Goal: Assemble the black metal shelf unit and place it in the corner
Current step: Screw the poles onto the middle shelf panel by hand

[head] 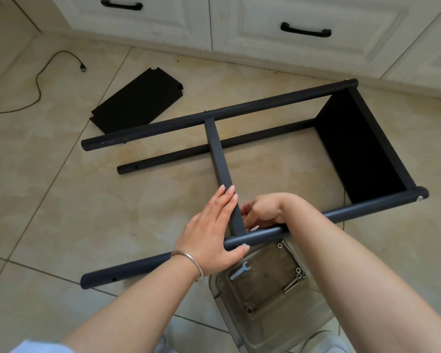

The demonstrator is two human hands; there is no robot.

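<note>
Tiled floor (61,200), shelf frame (239,110), loose panel (138,98), cable (38,82), tray (265,301)

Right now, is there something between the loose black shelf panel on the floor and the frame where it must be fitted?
Nothing visible blocks it. The loose shelf panel lies flat on the tiles just beyond the frame's far tube, with only bare floor between them. A cable lies further left, out of the path.

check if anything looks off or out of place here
Nothing looks damaged. One loose shelf panel lies flat on the floor apart from the frame, not yet fitted, and a cable trails across the tiles at top left.
</note>
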